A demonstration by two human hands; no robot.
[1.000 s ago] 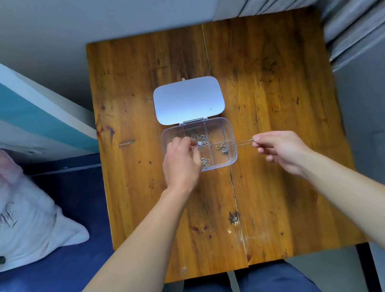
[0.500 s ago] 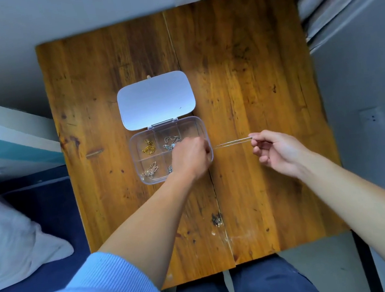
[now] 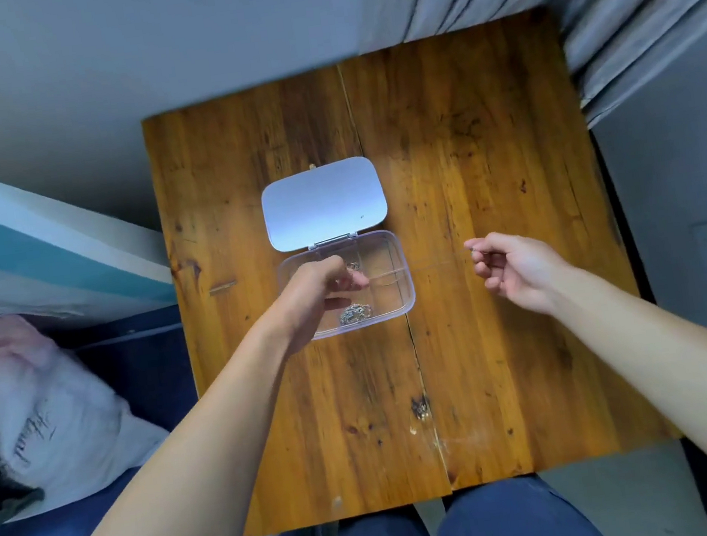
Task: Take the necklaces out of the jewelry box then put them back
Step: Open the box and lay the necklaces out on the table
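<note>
Item, as I read it from my remote seat: a clear plastic jewelry box [image 3: 396,282], rounded corners, divided into compartments, lying on a worn plank table [image 3: 489,187]; its flat lid [image 3: 324,202] is hinged open and lies flat behind. A silver chain cluster [image 3: 355,313] is heaped in a near compartment. My left hand [image 3: 317,293] sits over the box's left half, fingers curled; I cannot tell what they hold. My right hand [image 3: 516,271], beside the box, pinches a fine, blurred necklace [image 3: 441,262] strung toward it.
</note>
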